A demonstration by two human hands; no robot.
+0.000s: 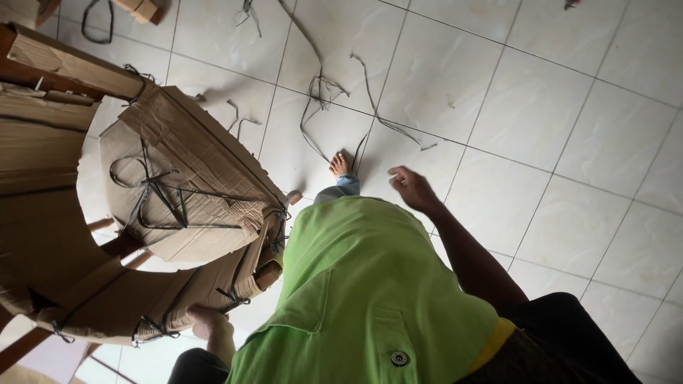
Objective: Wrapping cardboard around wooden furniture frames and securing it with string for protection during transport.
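A person in a green shirt grips a cardboard-wrapped chair (178, 206) at its lower edge with the left hand (206, 320), fingers closed on the wrapping. The right hand (413, 188) hangs free over the tiled floor (541, 128), fingers loosely curled and holding nothing. Loose straps (320, 96) lie just ahead of a bare foot (340, 165). A one-handed hold could let the chair tip, and the straps could snag a step.

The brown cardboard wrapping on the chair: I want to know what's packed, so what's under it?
Under the brown cardboard wrapping tied with dark string, round wooden legs poke out. The seat and frame are covered. The left hand touches the wrapping's lower edge.
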